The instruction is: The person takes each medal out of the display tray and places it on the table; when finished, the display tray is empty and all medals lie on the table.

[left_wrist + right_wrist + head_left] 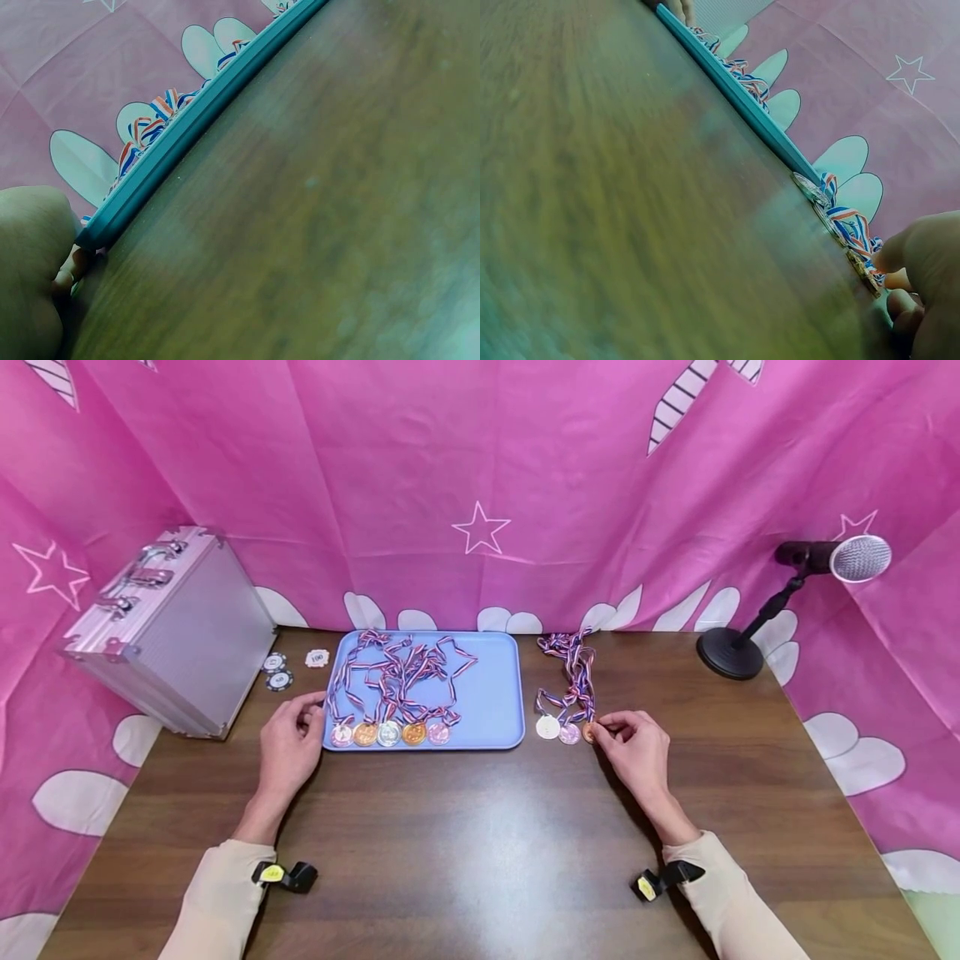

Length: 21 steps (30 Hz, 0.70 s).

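On a blue tray [487, 693] lie several medals [388, 733] in a row along its near edge, their striped ribbons [405, 672] tangled behind them. My left hand [291, 739] holds the tray's left edge with curled fingers; in the left wrist view the tray's rim [187, 139] meets this hand. Right of the tray, on the table, are a pale medal [547, 727], a pink medal [570, 733] and a bronze-coloured medal [588, 732]. My right hand [637, 747] pinches the bronze-coloured medal at its right side, its fingertips partly hiding it. More ribbons [577, 672] bunch up behind these three.
At the left stands a silver case [180, 635], with poker chips [279, 680] and a white 100 plaque [317, 657] beside it. A microphone [855, 560] on a black stand [729, 653] is at the right rear. A pink curtain [480, 460] hangs behind the wooden table [465, 843].
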Each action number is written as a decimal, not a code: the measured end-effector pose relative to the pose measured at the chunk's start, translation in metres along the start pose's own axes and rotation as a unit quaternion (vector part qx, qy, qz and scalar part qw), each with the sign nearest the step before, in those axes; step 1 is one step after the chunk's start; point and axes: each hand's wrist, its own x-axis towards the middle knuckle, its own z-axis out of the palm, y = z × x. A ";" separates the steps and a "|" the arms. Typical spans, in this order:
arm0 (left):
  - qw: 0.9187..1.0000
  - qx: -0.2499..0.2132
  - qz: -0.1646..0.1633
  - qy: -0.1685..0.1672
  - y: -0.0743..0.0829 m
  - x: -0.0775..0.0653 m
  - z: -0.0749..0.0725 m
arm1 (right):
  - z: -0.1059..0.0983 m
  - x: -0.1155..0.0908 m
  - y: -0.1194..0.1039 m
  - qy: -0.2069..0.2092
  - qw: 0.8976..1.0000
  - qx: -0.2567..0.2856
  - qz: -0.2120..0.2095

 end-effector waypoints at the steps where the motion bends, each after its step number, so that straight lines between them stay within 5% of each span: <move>1: 1.000 0.001 0.000 0.000 0.000 0.000 0.000 | 0.000 0.000 -0.001 0.002 1.000 0.001 0.005; 12: 1.000 0.003 -0.008 -0.005 0.000 0.000 -0.002 | 0.001 -0.001 -0.005 0.000 0.999 0.008 0.034; 21: 1.000 0.000 -0.006 -0.002 0.001 0.000 -0.001 | 0.013 -0.005 -0.014 0.041 0.994 0.027 -0.102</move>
